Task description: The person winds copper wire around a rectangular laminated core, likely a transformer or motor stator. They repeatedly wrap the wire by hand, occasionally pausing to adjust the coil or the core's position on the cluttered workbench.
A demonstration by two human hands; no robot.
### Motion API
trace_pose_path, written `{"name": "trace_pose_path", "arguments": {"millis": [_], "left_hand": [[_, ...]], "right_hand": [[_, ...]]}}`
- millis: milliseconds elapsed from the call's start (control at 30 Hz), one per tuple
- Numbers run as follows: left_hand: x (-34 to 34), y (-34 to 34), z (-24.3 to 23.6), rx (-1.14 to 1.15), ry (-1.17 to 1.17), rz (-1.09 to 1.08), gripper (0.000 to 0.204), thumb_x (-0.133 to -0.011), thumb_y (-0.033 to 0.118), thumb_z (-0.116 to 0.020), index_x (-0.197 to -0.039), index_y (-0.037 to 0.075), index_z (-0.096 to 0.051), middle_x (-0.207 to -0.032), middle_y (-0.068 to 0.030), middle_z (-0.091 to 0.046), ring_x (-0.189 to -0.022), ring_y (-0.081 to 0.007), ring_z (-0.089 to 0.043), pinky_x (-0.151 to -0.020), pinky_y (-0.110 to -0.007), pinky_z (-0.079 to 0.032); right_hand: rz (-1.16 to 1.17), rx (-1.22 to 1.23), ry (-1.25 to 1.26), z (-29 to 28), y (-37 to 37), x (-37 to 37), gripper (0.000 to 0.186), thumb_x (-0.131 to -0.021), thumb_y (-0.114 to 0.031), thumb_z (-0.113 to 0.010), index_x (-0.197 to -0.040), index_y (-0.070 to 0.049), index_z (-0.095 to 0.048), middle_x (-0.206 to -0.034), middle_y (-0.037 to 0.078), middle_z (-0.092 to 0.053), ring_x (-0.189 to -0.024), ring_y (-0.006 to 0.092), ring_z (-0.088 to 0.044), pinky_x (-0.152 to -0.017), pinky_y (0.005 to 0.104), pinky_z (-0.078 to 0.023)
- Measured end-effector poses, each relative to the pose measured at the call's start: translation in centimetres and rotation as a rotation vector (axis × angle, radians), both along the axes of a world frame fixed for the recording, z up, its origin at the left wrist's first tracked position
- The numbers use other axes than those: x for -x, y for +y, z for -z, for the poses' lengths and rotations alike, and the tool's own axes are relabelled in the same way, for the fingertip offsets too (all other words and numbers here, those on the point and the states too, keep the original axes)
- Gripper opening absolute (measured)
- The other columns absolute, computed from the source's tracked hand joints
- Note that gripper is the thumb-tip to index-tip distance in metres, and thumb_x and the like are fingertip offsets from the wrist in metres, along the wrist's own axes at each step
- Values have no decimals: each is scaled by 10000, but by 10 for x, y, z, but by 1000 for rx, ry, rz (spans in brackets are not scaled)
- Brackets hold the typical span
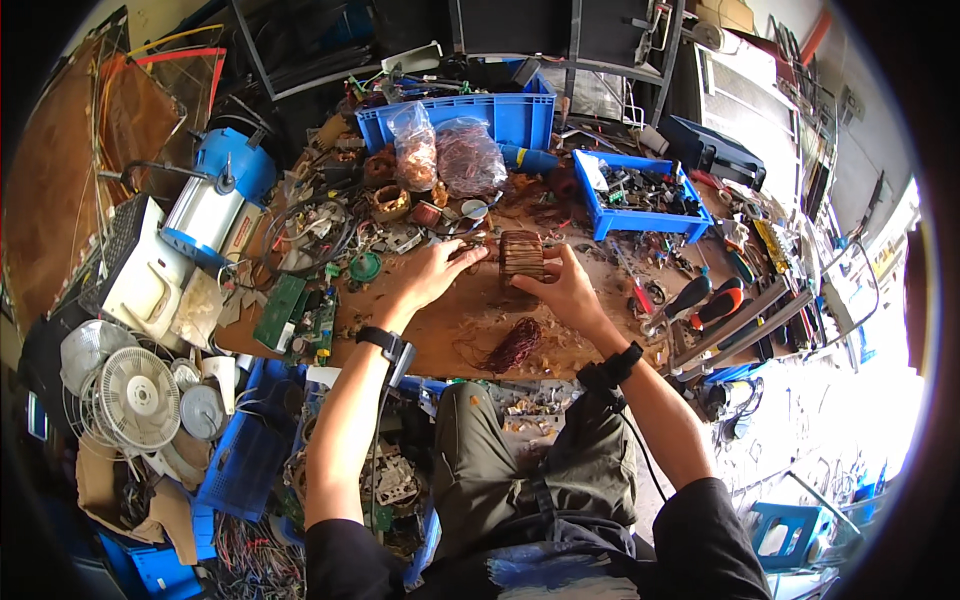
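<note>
A brown, ridged cylinder, which looks like a motor core with copper windings point(520, 262), stands over the middle of the wooden workbench. My right hand point(572, 292) grips it from its right side, thumb at the near face and fingers behind. My left hand point(437, 274) is just left of the core, fingers pinched together and pointing at it. Whatever is between those fingertips is too small to make out. A loose bundle of dark red copper wire point(512, 346) lies on the bench nearer to me, below the core.
Clear bags of copper wire point(468, 158) lean by a blue crate point(455, 122) at the back. A blue tray point(640, 222) of small parts sits back right. Screwdrivers and pliers point(718, 303) lie at right; green circuit boards point(282, 312) at left.
</note>
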State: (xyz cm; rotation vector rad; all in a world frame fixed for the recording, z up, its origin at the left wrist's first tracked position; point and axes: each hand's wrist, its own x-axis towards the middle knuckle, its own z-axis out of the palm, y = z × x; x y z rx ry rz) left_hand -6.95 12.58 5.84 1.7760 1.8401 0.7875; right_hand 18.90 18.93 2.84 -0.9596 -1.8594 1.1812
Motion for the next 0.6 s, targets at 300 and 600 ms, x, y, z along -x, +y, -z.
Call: {"name": "trace_pose_path", "arguments": {"millis": [300, 600], "left_hand": [[26, 25, 100, -481, 292, 41, 283, -1083, 275, -594, -1177, 25, -690, -951, -260, -722, -870, -443, -700, -695, -487, -517], [21, 26, 85, -53, -495, 23, 646, -1036, 676, -534, -1005, 47, -677, -665, 66, -450, -602, -121, -444, -565, -307, -409]], "right_hand": [[-35, -14, 28, 9, 3, 3, 671, -881, -309, -890, -1275, 49, -481, -1138, 201, -750, -1012, 211, -736, -838, 353, -592], [-135, 92, 145, 14, 9, -8, 540, -923, -168, -848, -1272, 42, -493, -1199, 185, -741, -1055, 183, -717, -871, 338, -598]]}}
